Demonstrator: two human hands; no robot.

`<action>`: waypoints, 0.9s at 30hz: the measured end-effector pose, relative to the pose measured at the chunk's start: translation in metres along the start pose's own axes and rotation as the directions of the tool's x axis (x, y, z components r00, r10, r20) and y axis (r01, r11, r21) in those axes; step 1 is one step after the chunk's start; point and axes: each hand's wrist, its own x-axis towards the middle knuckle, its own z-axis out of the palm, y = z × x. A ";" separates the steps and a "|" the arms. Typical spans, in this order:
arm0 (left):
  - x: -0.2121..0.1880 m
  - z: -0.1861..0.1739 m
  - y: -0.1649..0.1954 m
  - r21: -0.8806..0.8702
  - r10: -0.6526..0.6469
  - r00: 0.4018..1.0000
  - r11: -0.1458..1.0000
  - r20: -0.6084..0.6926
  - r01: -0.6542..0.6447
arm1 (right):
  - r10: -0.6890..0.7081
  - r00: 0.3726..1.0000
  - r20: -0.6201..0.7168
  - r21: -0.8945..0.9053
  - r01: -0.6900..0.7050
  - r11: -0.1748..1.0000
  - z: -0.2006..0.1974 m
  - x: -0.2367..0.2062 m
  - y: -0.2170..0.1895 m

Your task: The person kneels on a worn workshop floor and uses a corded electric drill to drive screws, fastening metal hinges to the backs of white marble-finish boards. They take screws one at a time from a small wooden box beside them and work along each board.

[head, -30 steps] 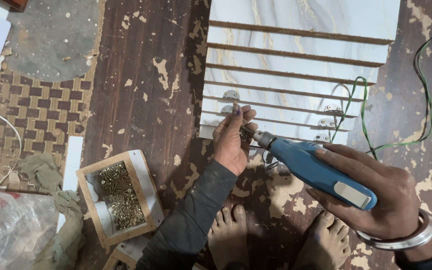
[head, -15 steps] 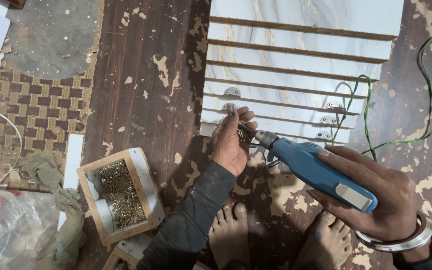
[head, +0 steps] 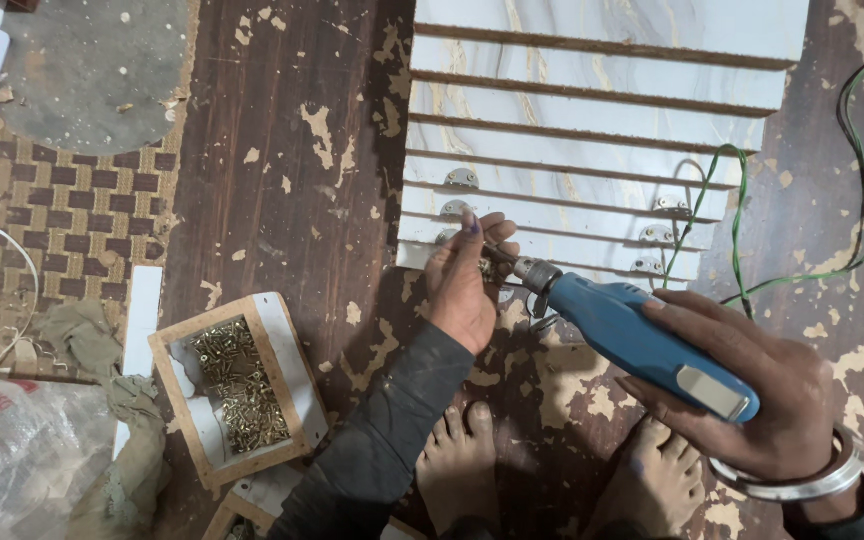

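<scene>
A stack of white marbled boards [head: 592, 130] lies stepped on the dark worn floor, with small metal brackets [head: 460, 178] along their near edges. My right hand [head: 742, 400] grips a blue electric drill [head: 632, 335] whose tip points left at the nearest board's corner. My left hand [head: 464, 280] is closed at that corner, its fingers pinched around the drill tip [head: 497, 258]; whatever small thing it holds is hidden. My bare feet [head: 457, 465] rest just below.
A small wooden box [head: 177, 350] full of brass screws sits at lower left. A green cable [head: 742, 215] runs over the boards' right end. A woven checkered mat [head: 42, 220], rags and a plastic sack [head: 12, 470] lie at left.
Almost nothing differs. My left hand and the drill tip stay together at the near board's corner, with only a slight shift of the view.
</scene>
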 end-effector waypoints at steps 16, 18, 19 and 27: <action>0.006 -0.013 -0.039 0.160 -0.187 0.924 0.977 0.333 0.140 | 0.001 0.993 -0.116 0.069 0.007 0.998 -0.018 -0.012 0.015; -0.001 -0.021 -0.046 0.334 -0.300 0.914 0.920 0.274 0.202 | 0.041 0.991 -0.125 -0.009 -0.043 0.999 -0.027 -0.017 0.018; -0.006 -0.023 -0.050 0.545 -0.257 0.936 0.834 0.240 0.089 | 0.060 0.991 -0.117 -0.051 -0.066 0.996 -0.034 -0.021 0.020; -0.024 -0.020 -0.060 0.902 -0.045 0.917 -0.165 0.396 -0.398 | 0.177 0.968 -0.180 0.003 -0.179 0.984 -0.042 -0.031 0.024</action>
